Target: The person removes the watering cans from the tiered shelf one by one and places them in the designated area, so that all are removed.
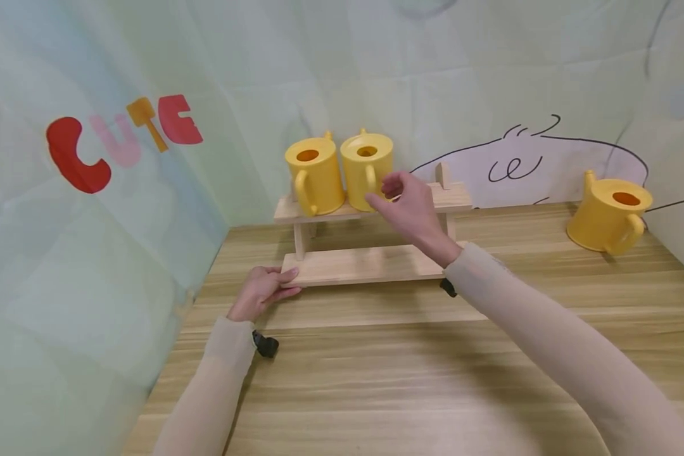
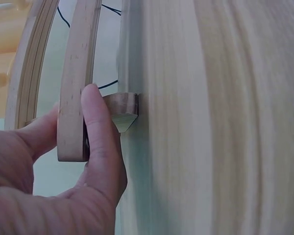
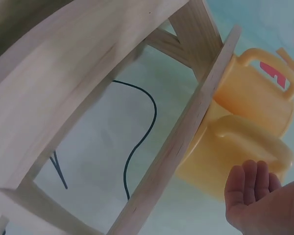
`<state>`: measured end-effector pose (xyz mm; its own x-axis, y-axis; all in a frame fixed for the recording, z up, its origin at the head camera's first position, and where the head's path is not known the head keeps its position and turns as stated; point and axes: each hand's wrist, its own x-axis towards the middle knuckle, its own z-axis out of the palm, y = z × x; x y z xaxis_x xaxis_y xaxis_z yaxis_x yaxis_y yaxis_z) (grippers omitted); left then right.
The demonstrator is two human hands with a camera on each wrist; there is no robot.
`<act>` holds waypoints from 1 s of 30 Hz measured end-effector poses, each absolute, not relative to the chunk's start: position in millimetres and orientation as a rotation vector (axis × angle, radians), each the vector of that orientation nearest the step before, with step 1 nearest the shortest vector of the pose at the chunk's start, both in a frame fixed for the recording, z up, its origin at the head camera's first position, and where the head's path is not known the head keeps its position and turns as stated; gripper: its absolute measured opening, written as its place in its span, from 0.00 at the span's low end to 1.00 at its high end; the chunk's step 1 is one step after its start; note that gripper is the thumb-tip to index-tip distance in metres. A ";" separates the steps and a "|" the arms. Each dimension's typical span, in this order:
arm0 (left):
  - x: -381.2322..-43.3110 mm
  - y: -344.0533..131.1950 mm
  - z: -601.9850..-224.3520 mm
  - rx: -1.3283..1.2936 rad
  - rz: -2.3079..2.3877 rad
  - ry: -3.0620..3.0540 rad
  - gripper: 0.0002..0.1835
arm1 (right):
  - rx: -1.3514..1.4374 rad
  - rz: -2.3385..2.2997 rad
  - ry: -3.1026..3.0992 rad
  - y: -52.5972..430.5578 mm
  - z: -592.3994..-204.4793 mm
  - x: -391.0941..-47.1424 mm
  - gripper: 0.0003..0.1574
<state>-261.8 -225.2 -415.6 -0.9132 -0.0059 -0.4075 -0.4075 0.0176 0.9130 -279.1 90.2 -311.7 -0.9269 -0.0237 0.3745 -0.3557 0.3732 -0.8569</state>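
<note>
We see a left hand pinching the left end of a wooden stand's lower board. The right hand, thumb and fingers loosely parted, is beside a yellow watering can (we cannot tell whether they touch) on the upper board, right of another watering can.

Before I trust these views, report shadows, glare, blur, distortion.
Head: soft shadow on the table below the right sleeve, pale sheen near the bottom. Left wrist: table grain at right looks soft. Right wrist: nearer shelf board appears bowed, likely lens distortion.
</note>
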 end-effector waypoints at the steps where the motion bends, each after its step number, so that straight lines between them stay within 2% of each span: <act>1: -261.8 -225.2 -416.2 -0.430 1.971 2.013 0.39 | 0.332 1.575 -2.339 87.5 -311.7 -281.0 0.27; 11: -260.0 -225.7 -417.4 -0.449 1.965 2.026 0.40 | 0.248 1.619 -2.356 70.6 -313.0 -294.9 0.23; 22: -262.4 -224.9 -417.4 -0.444 1.978 2.015 0.39 | 0.236 1.754 -2.280 62.6 -313.2 -304.9 0.13; 30: -261.8 -224.8 -417.7 -0.445 1.970 2.023 0.39 | 0.221 2.031 -2.149 53.0 -312.3 -307.2 0.15</act>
<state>-261.8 -224.8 -417.7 -0.9128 -0.0231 -0.4078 -0.4082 0.0212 0.9126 -307.2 53.0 -312.3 -0.9734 0.0129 0.2286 -0.2275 0.0581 -0.9720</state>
